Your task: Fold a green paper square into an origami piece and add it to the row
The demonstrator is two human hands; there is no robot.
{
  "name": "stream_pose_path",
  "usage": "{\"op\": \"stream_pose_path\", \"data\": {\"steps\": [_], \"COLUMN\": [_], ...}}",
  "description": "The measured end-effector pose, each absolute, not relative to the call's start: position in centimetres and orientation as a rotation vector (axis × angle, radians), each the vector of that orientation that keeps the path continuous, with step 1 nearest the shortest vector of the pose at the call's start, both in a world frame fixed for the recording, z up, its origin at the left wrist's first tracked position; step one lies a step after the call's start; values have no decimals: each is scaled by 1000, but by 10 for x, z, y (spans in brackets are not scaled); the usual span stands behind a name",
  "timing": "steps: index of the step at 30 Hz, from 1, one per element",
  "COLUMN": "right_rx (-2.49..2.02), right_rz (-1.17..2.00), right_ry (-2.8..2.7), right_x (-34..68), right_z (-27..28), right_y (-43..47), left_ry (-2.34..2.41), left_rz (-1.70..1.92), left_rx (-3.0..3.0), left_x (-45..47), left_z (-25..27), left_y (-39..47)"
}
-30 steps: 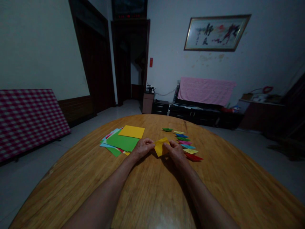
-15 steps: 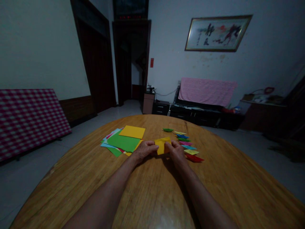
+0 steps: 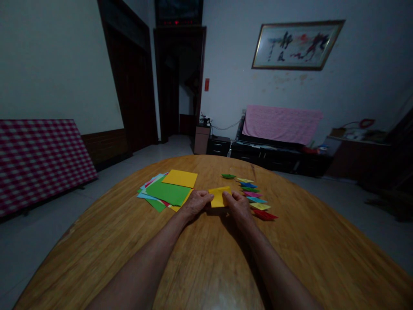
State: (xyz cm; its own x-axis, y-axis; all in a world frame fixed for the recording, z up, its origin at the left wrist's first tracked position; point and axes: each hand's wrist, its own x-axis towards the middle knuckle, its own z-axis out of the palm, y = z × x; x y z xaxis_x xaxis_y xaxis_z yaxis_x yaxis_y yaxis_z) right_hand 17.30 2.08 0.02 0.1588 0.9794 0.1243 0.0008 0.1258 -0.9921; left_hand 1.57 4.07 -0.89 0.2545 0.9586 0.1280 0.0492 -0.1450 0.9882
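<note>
A small folded piece of yellow paper [image 3: 219, 198] is held up just above the table between my two hands. My left hand [image 3: 197, 203] pinches its left edge, thumb on the near face. My right hand [image 3: 238, 206] grips the right side, its thumb pressed on the paper; the fingers behind are hidden. To the left lies a stack of coloured paper sheets [image 3: 167, 191], green and others, topped by a yellow sheet [image 3: 180, 178]. Right of my right hand runs a row of small folded paper shapes, among them a red one [image 3: 265, 215] and a pink one [image 3: 251, 194].
All this rests on a round wooden table [image 3: 193, 267]. A green folded paper shape [image 3: 228, 176] sits at the far side, left of the row. Beyond the table are a black cabinet [image 3: 277, 157], a pink cloth [image 3: 280, 124] and, at left, a checked cloth-covered panel [image 3: 41, 163].
The yellow paper has tilted a little, and its lower edge sits slightly higher and more level. Both hands keep their hold. The view has shifted slightly.
</note>
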Motion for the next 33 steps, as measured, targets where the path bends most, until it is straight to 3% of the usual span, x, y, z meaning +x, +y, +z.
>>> {"op": "stream_pose_path", "data": {"steps": [33], "right_rx": [-1221], "right_rz": [971], "right_ry": [-1168], "right_x": [171], "right_z": [4], "right_y": [16], "left_ry": [1068], "left_rz": [1199], "left_rx": [1461], "left_x": [16], "left_z": [-6], "left_y": [41]}}
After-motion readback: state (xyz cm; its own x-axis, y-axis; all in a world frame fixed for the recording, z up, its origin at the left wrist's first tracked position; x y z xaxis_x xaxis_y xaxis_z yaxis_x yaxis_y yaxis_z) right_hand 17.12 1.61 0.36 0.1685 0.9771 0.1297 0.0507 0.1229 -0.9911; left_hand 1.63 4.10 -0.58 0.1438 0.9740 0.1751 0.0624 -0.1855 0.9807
